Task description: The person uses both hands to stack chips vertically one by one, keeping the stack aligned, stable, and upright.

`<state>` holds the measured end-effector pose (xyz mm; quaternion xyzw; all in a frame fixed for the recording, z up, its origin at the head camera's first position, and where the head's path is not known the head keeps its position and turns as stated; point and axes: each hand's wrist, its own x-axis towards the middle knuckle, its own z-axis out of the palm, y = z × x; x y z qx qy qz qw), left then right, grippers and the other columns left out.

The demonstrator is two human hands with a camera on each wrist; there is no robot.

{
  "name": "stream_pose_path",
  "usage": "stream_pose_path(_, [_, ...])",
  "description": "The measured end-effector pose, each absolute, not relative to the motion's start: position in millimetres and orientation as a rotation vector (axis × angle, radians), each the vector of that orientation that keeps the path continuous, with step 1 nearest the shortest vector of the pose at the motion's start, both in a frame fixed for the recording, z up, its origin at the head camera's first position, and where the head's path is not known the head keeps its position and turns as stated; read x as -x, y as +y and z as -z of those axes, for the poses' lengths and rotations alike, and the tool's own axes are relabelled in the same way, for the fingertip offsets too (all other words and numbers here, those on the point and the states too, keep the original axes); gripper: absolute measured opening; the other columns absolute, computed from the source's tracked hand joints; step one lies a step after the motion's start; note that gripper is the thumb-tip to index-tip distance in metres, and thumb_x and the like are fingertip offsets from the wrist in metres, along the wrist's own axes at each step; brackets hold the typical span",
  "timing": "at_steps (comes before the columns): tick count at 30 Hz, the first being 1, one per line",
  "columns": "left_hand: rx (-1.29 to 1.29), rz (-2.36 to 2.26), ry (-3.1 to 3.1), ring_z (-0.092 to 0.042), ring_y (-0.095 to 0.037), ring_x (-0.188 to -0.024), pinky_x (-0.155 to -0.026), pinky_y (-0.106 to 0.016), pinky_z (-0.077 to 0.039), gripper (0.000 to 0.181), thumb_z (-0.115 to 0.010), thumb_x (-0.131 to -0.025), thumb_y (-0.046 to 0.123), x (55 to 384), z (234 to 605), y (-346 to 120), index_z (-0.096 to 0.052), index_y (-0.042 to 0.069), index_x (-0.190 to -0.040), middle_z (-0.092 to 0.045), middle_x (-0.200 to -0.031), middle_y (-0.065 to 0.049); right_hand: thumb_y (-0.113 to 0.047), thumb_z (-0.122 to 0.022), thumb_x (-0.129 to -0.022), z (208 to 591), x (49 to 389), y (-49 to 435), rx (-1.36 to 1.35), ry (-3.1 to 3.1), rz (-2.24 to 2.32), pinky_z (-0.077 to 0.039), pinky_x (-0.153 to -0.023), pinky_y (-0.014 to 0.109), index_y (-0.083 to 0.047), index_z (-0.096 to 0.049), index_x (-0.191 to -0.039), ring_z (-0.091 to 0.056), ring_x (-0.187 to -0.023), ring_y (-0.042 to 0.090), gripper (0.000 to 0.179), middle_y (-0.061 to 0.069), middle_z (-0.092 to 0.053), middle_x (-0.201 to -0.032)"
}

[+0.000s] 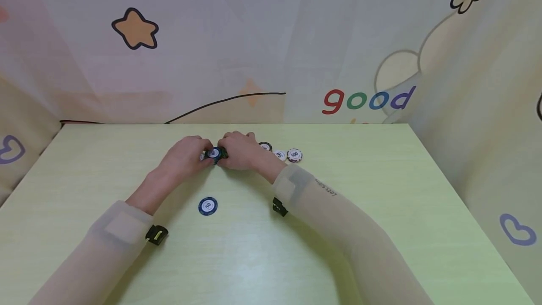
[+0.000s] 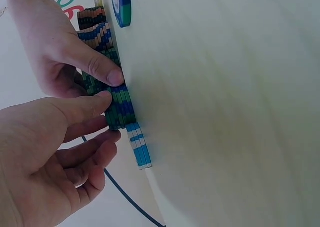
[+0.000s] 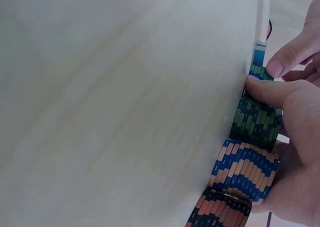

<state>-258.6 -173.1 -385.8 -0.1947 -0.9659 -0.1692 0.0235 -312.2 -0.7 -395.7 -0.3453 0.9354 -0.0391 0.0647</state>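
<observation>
My left hand pinches a blue and green stack of poker chips between thumb and fingers, near the table's back edge. From the other side my right hand grips the same stack, its thumb pressing the side close to the left thumb. A green and dark stack stands beside it, partly under the right hand. Beyond the left fingertips is a short light-blue and white stack. A single blue chip lies flat nearer me.
Right of the hands, blue and peach chips and black and orange chips stand in stacks along the row. A white-topped stack ends it. A printed curtain hangs behind the table.
</observation>
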Motion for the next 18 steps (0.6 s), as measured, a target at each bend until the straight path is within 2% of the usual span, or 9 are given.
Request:
stream_pose_path(9, [0.608,0.482,-2.99,-0.058,-0.029,-0.086,-0.08,-0.044,-0.051,0.032,-0.083,-0.088,0.014,255,386,-175,-0.069,-0.003,-0.111,-0.063,-0.101,-0.016,-0.043,-0.071,-0.097,397,313,0,1.03,2.829,0.108,-0.041,-0.095,0.054,-0.019,-0.07,-0.125,-0.055,-0.112,0.019,0.036,0.001,-0.063,-0.125])
stream_pose_path(15, [0.619,0.526,-3.101,-0.053,-0.022,-0.072,-0.064,-0.035,-0.045,0.025,-0.083,-0.088,0.018,246,379,-175,-0.066,0.002,-0.097,-0.059,-0.082,-0.007,-0.042,-0.071,-0.097,396,313,0,1.034,2.819,0.11,-0.041,-0.095,0.052,-0.019,-0.07,-0.125,-0.055,-0.11,0.018,0.036,0.0,-0.063,-0.124])
stream_pose_path(18, [0.63,0.604,-3.208,-0.053,-0.02,-0.071,-0.063,-0.033,-0.043,0.024,-0.083,-0.089,0.022,239,375,-174,-0.067,0.004,-0.094,-0.059,-0.079,-0.004,-0.041,-0.071,-0.097,396,313,-1,1.035,2.816,0.112,-0.042,-0.095,0.052,-0.018,-0.069,-0.125,-0.055,-0.111,0.018,0.036,0.0,-0.063,-0.124])
